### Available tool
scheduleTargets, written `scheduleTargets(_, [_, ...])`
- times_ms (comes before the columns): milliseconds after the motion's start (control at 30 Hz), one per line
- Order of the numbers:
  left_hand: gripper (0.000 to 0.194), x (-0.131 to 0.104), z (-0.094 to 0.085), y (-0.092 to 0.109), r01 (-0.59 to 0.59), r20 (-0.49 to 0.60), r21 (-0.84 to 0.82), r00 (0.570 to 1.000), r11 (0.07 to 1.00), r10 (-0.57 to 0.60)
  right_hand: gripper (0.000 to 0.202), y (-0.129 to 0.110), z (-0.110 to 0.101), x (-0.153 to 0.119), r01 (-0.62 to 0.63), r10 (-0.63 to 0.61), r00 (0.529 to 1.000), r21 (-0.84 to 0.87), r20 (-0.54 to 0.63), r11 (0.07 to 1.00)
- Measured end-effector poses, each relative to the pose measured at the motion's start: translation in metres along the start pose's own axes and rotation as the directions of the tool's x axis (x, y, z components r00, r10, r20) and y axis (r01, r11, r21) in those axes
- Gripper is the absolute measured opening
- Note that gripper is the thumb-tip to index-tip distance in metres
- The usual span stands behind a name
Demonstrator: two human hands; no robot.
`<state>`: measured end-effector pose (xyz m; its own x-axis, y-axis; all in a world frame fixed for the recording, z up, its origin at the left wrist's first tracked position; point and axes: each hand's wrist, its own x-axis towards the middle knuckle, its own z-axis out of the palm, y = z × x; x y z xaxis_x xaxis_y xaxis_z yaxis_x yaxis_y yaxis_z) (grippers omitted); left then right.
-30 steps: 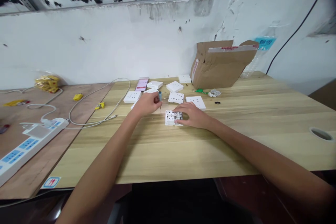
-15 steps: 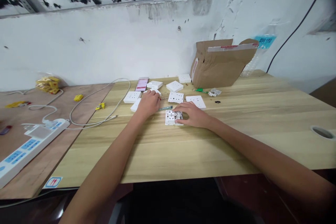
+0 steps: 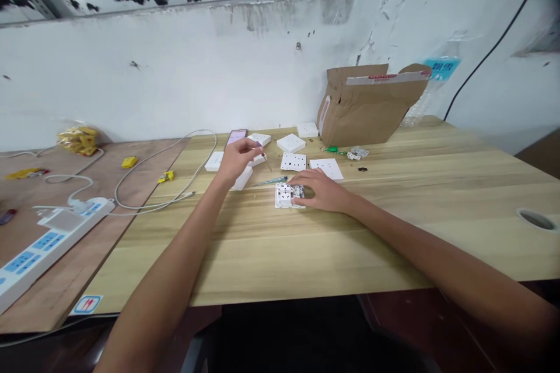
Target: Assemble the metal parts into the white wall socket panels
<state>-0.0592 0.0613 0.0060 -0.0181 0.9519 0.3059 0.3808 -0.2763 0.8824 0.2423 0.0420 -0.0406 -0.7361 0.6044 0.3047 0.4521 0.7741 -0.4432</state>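
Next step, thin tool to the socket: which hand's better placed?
Left, I'd say. The left hand holds the thin tool up a short way from the socket; the right hand is occupied with the socket.

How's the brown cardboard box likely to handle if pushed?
The brown cardboard box looks thin-walled, so probably light, though its contents are hidden. Its creases suggest it may buckle under a hard push. Standing fairly tall, it could tip if pushed high.

My left hand (image 3: 238, 160), right hand (image 3: 321, 191) and forearms (image 3: 188, 245) are bare; what looks like black clothing (image 3: 289, 332) shows at bottom centre.
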Motion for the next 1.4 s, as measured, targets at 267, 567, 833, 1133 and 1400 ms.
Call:
scheduleTargets(267, [0.042, -0.024, 0.023, 0.029, -0.07, 0.227, -0.41, 0.958, 0.909, 0.177, 0.045, -0.001, -0.001, 0.001, 0.009, -0.009, 1.0, -0.013, -0.004, 1.0])
scheduleTargets(567, [0.041, -0.029, 0.028, 0.024, -0.071, 0.302, -0.437, 0.928, 0.897, 0.22, 0.044, -0.001, -0.001, 0.001, 0.001, -0.001, 1.0, -0.006, -0.002, 1.0])
scheduleTargets(833, [0.04, -0.028, 0.026, 0.017, -0.067, 0.307, -0.432, 0.927, 0.899, 0.216, 0.044, -0.002, 0.0, 0.0, -0.008, 0.008, 1.0, -0.013, 0.006, 1.0])
scheduleTargets(1133, [0.048, -0.025, 0.017, 0.012, -0.064, 0.396, -0.345, 0.895, 0.936, 0.207, 0.045, -0.001, -0.001, -0.001, -0.004, 0.004, 1.0, -0.007, 0.01, 1.0])
scheduleTargets(1400, [0.032, -0.022, 0.005, 0.018, -0.085, 0.41, -0.326, 0.885, 0.942, 0.222, 0.045, -0.002, -0.001, -0.001, 0.0, 0.0, 1.0, 0.005, 0.008, 1.0])
